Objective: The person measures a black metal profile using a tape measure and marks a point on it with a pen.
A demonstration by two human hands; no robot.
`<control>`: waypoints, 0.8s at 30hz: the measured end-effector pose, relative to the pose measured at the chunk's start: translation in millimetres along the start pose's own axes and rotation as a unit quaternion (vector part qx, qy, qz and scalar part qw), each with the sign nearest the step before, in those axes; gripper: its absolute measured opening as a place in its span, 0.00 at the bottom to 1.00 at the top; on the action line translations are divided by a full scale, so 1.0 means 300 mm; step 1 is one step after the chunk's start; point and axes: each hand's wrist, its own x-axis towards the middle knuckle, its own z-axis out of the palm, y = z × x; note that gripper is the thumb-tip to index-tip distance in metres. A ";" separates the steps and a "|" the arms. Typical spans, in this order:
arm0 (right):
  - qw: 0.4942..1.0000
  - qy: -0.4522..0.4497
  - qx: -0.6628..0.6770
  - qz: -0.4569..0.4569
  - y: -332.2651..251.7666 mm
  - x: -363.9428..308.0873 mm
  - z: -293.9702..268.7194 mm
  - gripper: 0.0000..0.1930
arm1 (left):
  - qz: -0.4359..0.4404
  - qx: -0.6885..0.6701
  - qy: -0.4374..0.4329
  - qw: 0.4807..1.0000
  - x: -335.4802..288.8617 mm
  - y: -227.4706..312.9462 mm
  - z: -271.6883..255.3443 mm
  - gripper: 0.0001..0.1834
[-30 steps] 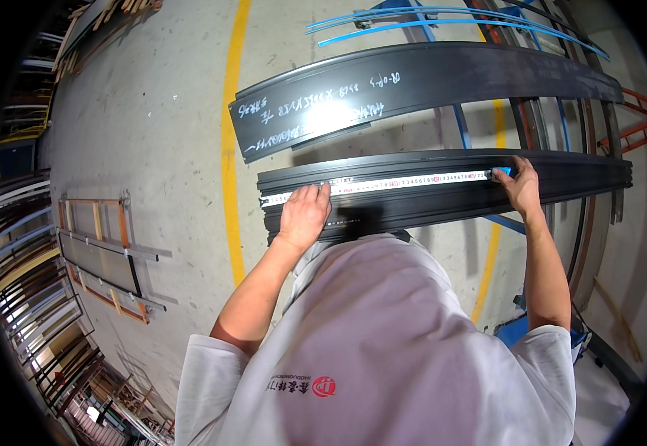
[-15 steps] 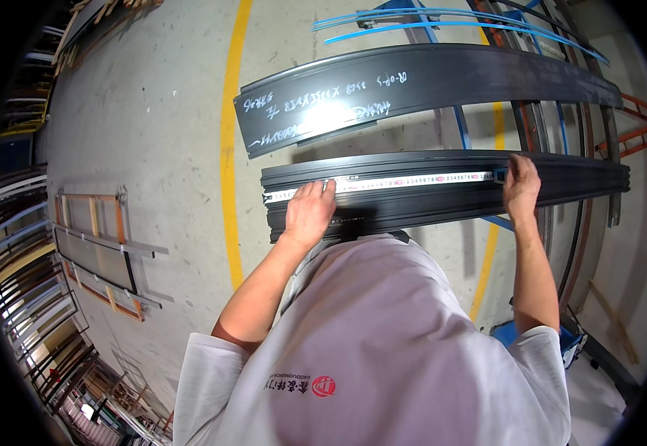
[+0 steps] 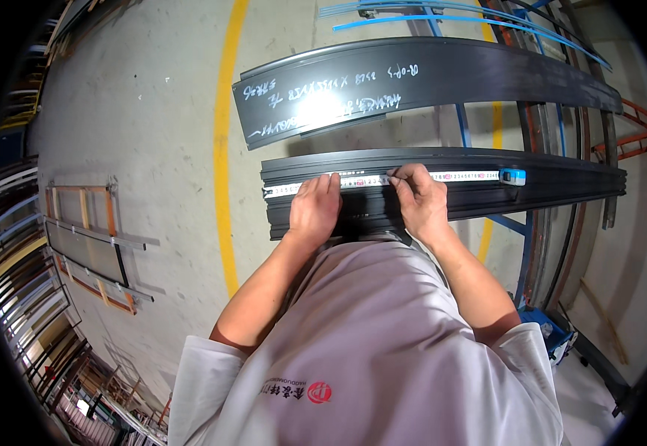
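Note:
A long dark metal profile [image 3: 561, 165] with lengthwise grooves lies across in front of me. Along its top runs the pale blade of a tape measure [image 3: 465, 177], pulled out from the left end to its blue case [image 3: 514, 178], which rests on the profile by itself. My left hand [image 3: 316, 208] presses down on the blade near the left end, fingers together. To the right of it, my right hand [image 3: 423, 204] is closed in a pinch at the blade's far edge. Whatever its fingertips hold is too small to make out.
Beyond lies a wide dark panel [image 3: 472, 70] with white handwriting. Thin blue strips [image 3: 442, 22] are at the back. Dark rails and an orange metal stand [image 3: 643, 130] are on the right. Wooden frames [image 3: 97, 245] lie on the floor at left, near racked profiles [image 3: 23, 260].
My right hand has let go of the tape's case and moved left along the blade, closing in a pinch. The case stays on the profile. My left hand remains on the blade.

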 end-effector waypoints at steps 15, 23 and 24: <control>0.998 0.008 -0.052 -0.032 0.005 0.012 0.105 0.05 | -0.020 0.007 -0.002 1.000 0.023 0.013 -0.010 0.18; 0.996 0.026 -0.078 -0.025 0.017 0.035 0.130 0.05 | -0.034 -0.006 -0.012 0.999 0.028 0.016 -0.009 0.19; 0.996 0.025 -0.076 -0.028 0.020 0.038 0.130 0.05 | -0.034 -0.006 -0.010 0.999 0.027 0.016 -0.007 0.19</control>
